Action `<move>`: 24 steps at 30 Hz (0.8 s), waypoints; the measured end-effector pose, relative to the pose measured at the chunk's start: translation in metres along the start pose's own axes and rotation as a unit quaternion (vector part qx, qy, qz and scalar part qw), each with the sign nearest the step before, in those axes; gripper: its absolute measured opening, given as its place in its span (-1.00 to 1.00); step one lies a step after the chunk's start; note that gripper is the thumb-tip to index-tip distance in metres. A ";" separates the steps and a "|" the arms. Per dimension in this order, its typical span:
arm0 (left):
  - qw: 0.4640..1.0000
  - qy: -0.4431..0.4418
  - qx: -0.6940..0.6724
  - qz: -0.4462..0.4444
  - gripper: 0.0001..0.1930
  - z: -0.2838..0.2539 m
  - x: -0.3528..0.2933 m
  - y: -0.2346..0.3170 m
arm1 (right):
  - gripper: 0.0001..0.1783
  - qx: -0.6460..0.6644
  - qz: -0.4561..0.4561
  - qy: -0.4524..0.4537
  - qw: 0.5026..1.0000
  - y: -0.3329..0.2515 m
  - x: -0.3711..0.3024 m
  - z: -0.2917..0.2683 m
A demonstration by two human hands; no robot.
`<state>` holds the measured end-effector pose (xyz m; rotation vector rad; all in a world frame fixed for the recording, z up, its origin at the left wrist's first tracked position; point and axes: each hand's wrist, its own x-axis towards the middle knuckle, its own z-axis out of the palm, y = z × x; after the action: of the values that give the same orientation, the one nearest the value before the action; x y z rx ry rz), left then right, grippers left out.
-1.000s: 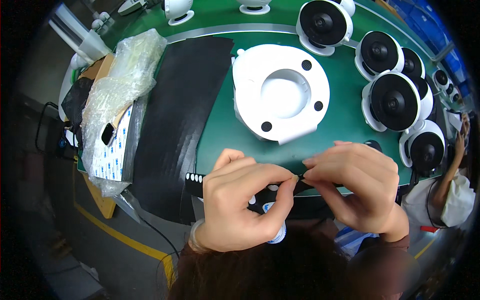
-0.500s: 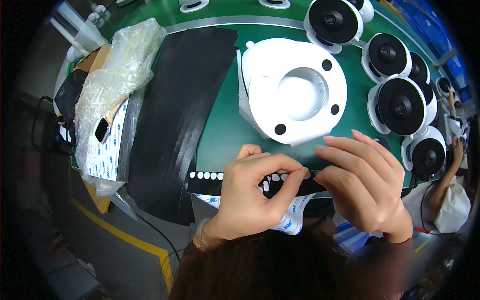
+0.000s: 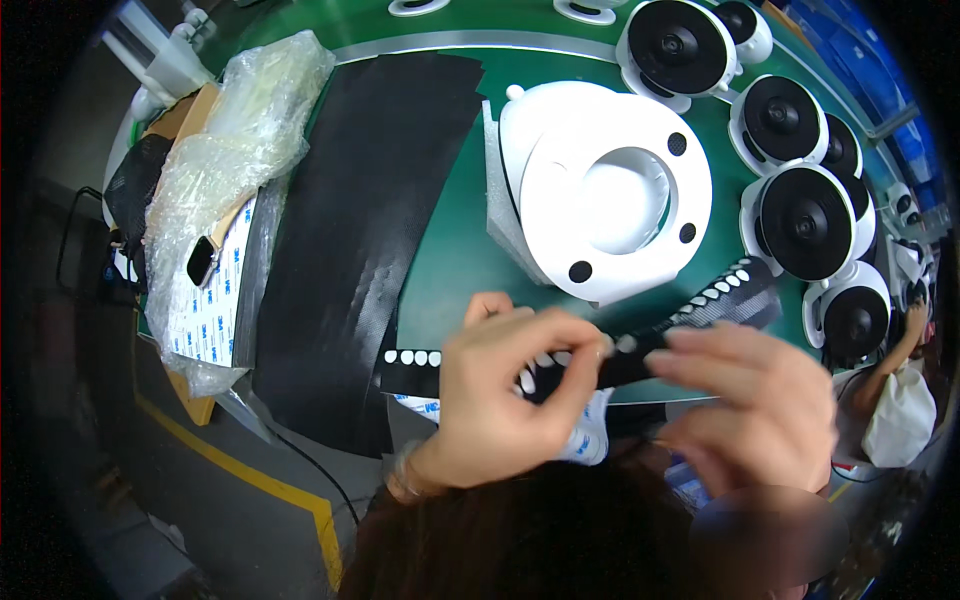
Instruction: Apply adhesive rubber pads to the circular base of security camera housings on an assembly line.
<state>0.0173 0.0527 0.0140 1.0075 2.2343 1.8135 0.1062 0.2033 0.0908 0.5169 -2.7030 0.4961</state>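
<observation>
My left hand (image 3: 510, 395) is closed, thumb and forefinger pinching a black strip (image 3: 412, 378) with a row of white round spots along its edge. The strip runs under the hand, and its right end bends up toward the standing devices. Right of the pinch hovers my right hand (image 3: 760, 400), its fingers bent and smeared by motion; whether anything small is in them I cannot tell. Beyond both hands lies a white round device base (image 3: 545, 200), with its hollow centre facing up and three black round pads (image 3: 580, 272) on its ring. Printed backing paper (image 3: 588, 440) hangs below the strip.
Large black sheets (image 3: 350, 230) cover the table's left part. Farther left are a bubble-wrap bundle (image 3: 240, 130), a stack of printed-backing sheets (image 3: 215, 315) and a watch (image 3: 203, 260). Several white devices with black round faces (image 3: 805, 225) stand at right. A co-worker's arm (image 3: 895, 350) shows beyond.
My right hand has drawn away from the strip, down and right. The strip's right end, with its white spots, now shows. My left hand keeps its pinch.
</observation>
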 end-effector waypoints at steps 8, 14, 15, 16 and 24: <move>0.979 0.139 0.128 0.072 -0.84 0.002 -0.021 0.009 | -0.92 0.025 0.063 0.108 0.992 0.024 0.079 0.002; 0.989 0.095 0.090 0.071 -0.90 0.006 -0.012 0.006 | -0.97 0.113 0.076 0.100 0.986 0.031 0.086 0.024; 0.989 0.095 0.089 0.071 -0.90 0.005 -0.010 0.006 | -0.97 0.098 0.067 0.095 0.988 0.031 0.086 0.022; 0.987 0.098 0.090 0.084 -0.90 0.006 -0.009 0.004 | -0.97 0.083 0.061 0.089 0.991 0.028 0.089 0.020; 0.986 0.090 0.104 0.096 -0.92 0.005 -0.005 0.001 | -0.96 0.047 0.137 0.068 0.987 0.009 0.095 0.017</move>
<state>0.0240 0.0538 0.0117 1.1755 2.5597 1.8418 0.0152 0.1778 0.1104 0.1265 -2.6392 0.7071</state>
